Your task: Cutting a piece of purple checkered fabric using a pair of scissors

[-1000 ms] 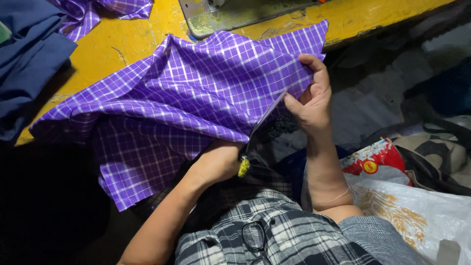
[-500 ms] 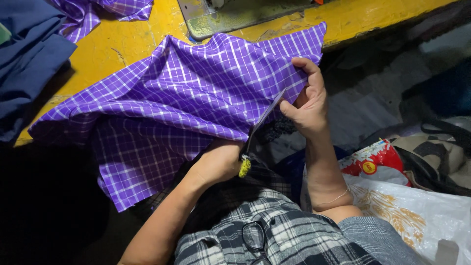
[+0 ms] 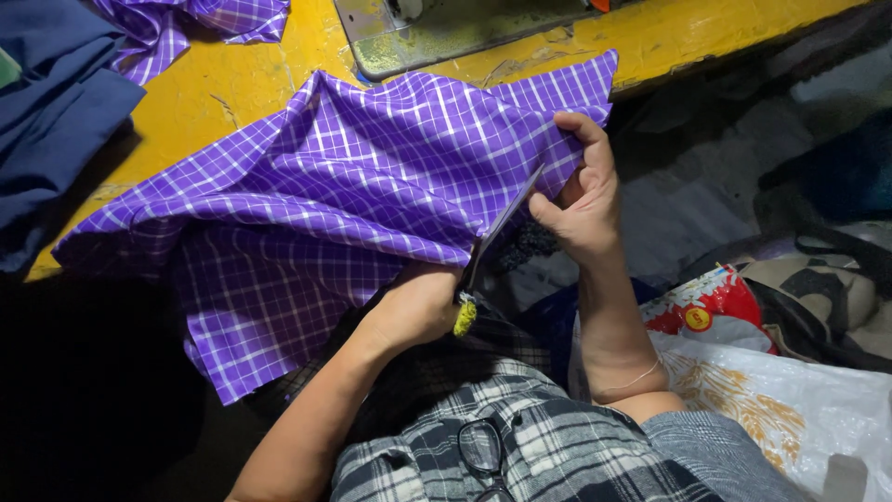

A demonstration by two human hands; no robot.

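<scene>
Two hands: both engaged on one purple checked cloth (image 3: pixel 344 177), which lies draped over the yellow table (image 3: pixel 242 84) edge.
Navy fabric (image 3: pixel 56 121): far left, on the table.
Left hand (image 3: pixel 418 302): fingers clenched round scissors (image 3: pixel 488 251), blades angled up along the cloth's edge.
Right hand (image 3: pixel 581 200): fingers pinching the cloth's right corner.
Sewing machine base (image 3: pixel 446 33): beyond the cloth.

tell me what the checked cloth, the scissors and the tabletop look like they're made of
The purple checked cloth looks like thin woven fabric, perhaps cotton: it folds softly and creases. The scissors in the left hand seem to be dark metal blades, with a yellow wrap on the handle; the material of that wrap is unclear. The tabletop appears to be wood painted yellow, with worn, scratched patches.
</scene>
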